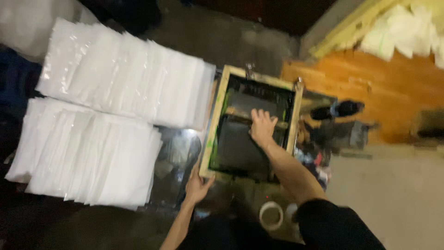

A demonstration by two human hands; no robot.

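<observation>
From my feed I see two bare forearms and two bare hands, nothing worn on the wrists or fingers that I can make out. The right hand leads back along an uncovered forearm to a black sleeve, pushed up near the elbow, loose and plain, no markings visible. The left hand is ungloved too; its forearm is uncovered to the frame's bottom edge, left of that sleeve. The picture is blurred, so finer detail escapes me.
</observation>
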